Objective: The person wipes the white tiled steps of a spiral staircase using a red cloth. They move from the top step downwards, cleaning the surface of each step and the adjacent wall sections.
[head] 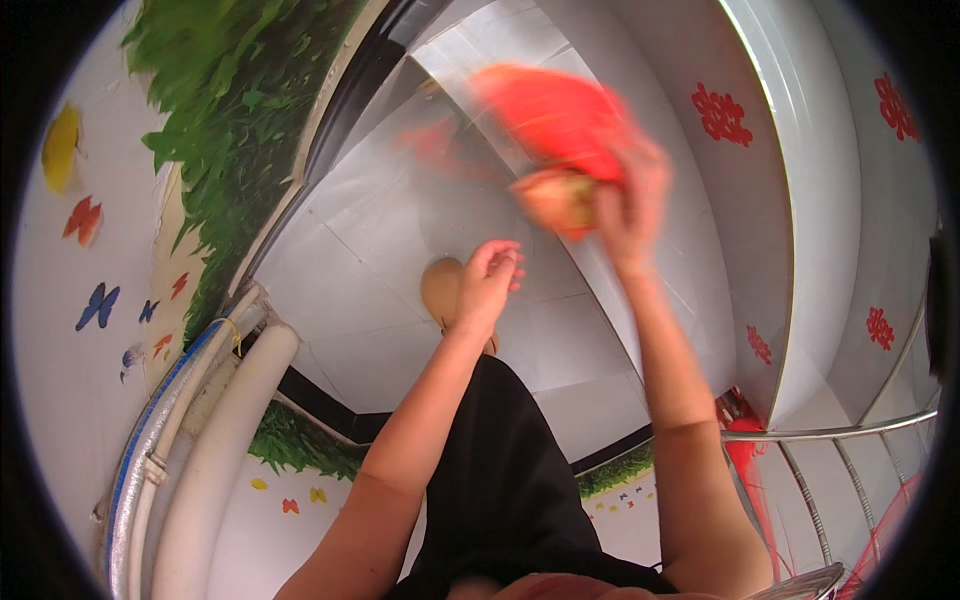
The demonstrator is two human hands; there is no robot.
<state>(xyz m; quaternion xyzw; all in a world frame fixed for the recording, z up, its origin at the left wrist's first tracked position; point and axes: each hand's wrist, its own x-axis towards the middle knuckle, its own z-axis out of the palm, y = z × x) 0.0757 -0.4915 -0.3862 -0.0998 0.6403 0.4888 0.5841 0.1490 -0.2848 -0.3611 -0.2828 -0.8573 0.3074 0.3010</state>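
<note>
My right hand (634, 199) grips a bright red cloth (551, 112) over the edge of a light tiled stair step (615, 307). Motion blurs both the hand and the cloth, and a crumpled orange-and-yellow part (559, 199) hangs below the red. Lower and to the left, my left hand (491, 270) is in the air above the grey tiled floor (337, 277). Its fingers are loosely curled and a little apart, with nothing seen in them. Beneath that hand a tan shoe (441, 289) stands on the tiles, partly hidden by my wrist.
Stair risers (705, 172) with red paper-cut stickers (721, 114) climb at the right. A metal handrail (832, 431) with red netting (742, 457) runs at lower right. Pale pipes (225, 457) stand along the left wall, which bears leaf and butterfly decals (97, 306).
</note>
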